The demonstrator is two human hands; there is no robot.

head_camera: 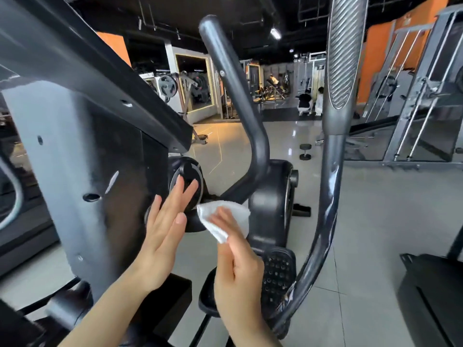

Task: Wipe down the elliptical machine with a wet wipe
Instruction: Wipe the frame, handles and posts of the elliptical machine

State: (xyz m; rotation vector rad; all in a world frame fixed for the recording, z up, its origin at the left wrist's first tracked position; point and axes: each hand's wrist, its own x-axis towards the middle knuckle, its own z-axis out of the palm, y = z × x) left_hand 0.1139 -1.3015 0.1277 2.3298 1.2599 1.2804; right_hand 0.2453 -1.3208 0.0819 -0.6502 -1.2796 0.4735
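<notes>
- Wet wipe (225,220) is sitting folded in the right hand (238,269), which is pinching it between thumb and fingers, with most of the white sheet sticking out above the fingertips.
- Left hand (162,231) is hovering with fingers straight and spread, holding nothing; its fingertips are overlapping the round black pivot cap (186,182) in the head view, though whether they are touching it I cannot tell.
- Elliptical machine (75,151) is filling the near view: grey console post on the left, a curved black handlebar (235,91) rising through the middle, a swing arm (330,186) to the right, and a studded pedal (276,271) below the right hand.
- Judging from this, the wipe is being readied between strokes, not pressed to any surface yet.
- Doing the step well is likely meaning opening the fold so a flat, damp face is meeting the metal, and not a bunched corner.
- Pressing with flat fingers behind the sheet should be giving fuller contact on the rounded cap and tubes.
- Wrapping the wipe round the handlebar and sliding along it is probably covering the grip better than dabbing.
- Steadying the moving arm with the free hand could be stopping it swinging under the pressure.
- Dumbbells (305,151) are lying on the floor well apart, beyond the machine.
</notes>
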